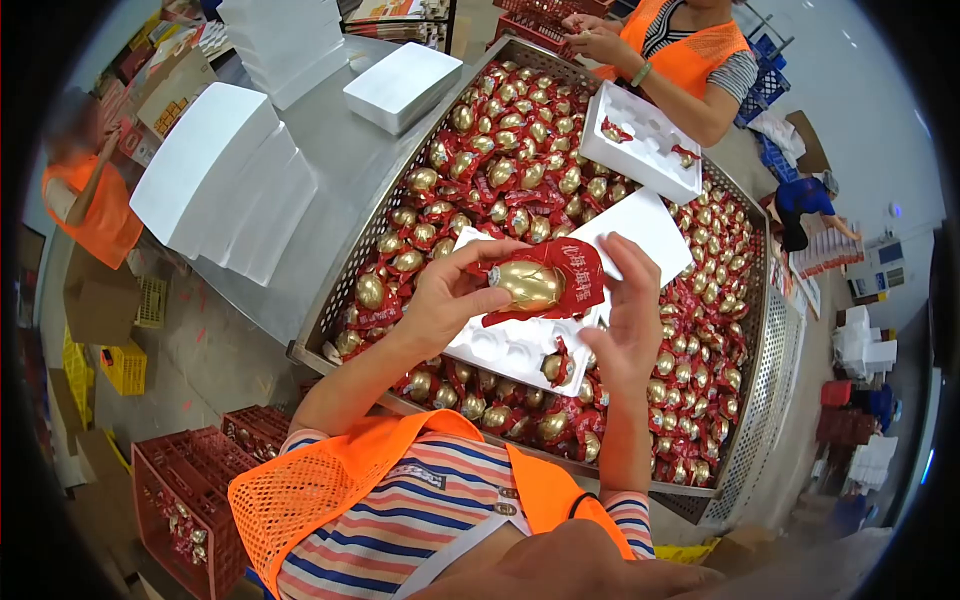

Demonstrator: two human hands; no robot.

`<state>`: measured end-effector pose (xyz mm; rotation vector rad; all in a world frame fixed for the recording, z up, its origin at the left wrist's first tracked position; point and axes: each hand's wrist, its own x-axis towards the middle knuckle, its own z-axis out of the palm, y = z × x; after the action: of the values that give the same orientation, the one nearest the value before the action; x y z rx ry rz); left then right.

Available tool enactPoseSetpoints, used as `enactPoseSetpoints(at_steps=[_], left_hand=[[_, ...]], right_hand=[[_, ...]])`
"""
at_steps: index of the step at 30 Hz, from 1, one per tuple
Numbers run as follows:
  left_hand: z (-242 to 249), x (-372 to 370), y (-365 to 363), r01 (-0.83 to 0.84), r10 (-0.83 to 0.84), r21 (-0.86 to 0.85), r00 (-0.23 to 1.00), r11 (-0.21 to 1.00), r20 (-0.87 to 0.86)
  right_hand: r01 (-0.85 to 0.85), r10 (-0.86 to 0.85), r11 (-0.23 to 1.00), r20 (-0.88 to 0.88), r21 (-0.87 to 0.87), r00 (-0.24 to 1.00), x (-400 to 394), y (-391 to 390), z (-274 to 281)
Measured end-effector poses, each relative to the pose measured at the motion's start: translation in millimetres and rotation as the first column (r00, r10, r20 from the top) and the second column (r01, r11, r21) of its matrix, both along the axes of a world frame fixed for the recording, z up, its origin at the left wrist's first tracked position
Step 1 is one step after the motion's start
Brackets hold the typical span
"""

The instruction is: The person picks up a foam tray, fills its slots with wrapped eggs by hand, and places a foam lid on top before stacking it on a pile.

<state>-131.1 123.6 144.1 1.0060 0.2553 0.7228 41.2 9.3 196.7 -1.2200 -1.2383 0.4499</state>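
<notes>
Packet: glossy, smooth plastic-looking film. Foam tray: matt. Bin: perforated metal. Vest: mesh cloth.

Left fingers gripping gold-and-red wrapped item, right fingers beside it, white tray below

Over the perforated metal bin, the gold egg packet and left hand partly hide a foam tray; beyond the bin one co-worker is cut off above, and left of it another co-worker's head is blurred.
</notes>
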Motion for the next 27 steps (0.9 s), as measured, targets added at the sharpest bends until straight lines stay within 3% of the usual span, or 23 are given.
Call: enactPoseSetpoints(at_steps=[1, 5, 8, 15, 16, 18, 20, 22, 24, 25, 26, 27], left_hand=[[0, -1, -1, 0.011, -0.011, 0.014, 1.0, 1.0, -0.008], [-8, 2, -2, 0.042, -0.042, 0.071, 0.999, 0.997, 0.006], [-14, 2, 1, 0.067, -0.067, 0.148, 0.998, 0.987, -0.005], [-33, 5, -5, 0.029, -0.025, 0.136, 0.999, 0.99, -0.03], [-41, 9, -10, 0.019, -0.019, -0.054, 1.0, 0.998, 0.006], [-49, 11, -15, 0.091, -0.066, -0.337, 0.994, 0.937, 0.084], [-51, 15, -26, 0.093, -0.055, -0.411, 0.993, 0.907, 0.102], [-45, 17, -37, 0.075, -0.093, -0.421, 0.995, 0.904, -0.023], [-56, 20, -42, 0.057, -0.103, -0.283, 0.983, 0.957, -0.149], [-58, 15, -37, 0.069, -0.103, -0.137, 0.96, 0.988, -0.261], [-66, 8, -25, 0.16, -0.174, -0.077, 0.947, 0.984, -0.268], [-72, -4, -5, 0.278, -0.195, 0.148, 0.887, 0.949, -0.418]], right_hand=[[-0.043, 0.033, 0.998, -0.227, -0.037, 0.973, -2, -2, -1], [0.006, -0.045, 0.96, -0.135, -0.28, 0.99, -2, -3, -5], [-0.058, -0.013, 0.964, -0.26, -0.261, 0.966, 5, -6, -15], [0.005, -0.084, 0.964, -0.288, -0.266, 0.954, 12, 2, -24], [-0.054, -0.073, 0.956, -0.411, -0.29, 0.909, 14, -2, -23], [-0.036, -0.071, 0.967, -0.399, -0.254, 0.914, 14, -5, -33], [-0.088, -0.004, 0.946, -0.284, -0.313, 0.959, 13, -18, -57], [-0.025, -0.041, 0.967, -0.253, -0.253, 0.967, -14, -23, -82], [-0.009, -0.091, 0.948, -0.296, -0.319, 0.951, -21, -23, -90], [-0.012, -0.105, 0.939, -0.32, -0.344, 0.942, -16, -24, -90], [-0.012, -0.125, 0.927, -0.339, -0.375, 0.932, -9, -26, -89], [0.047, -0.176, 0.924, -0.315, -0.379, 0.933, -1, -25, -85]])
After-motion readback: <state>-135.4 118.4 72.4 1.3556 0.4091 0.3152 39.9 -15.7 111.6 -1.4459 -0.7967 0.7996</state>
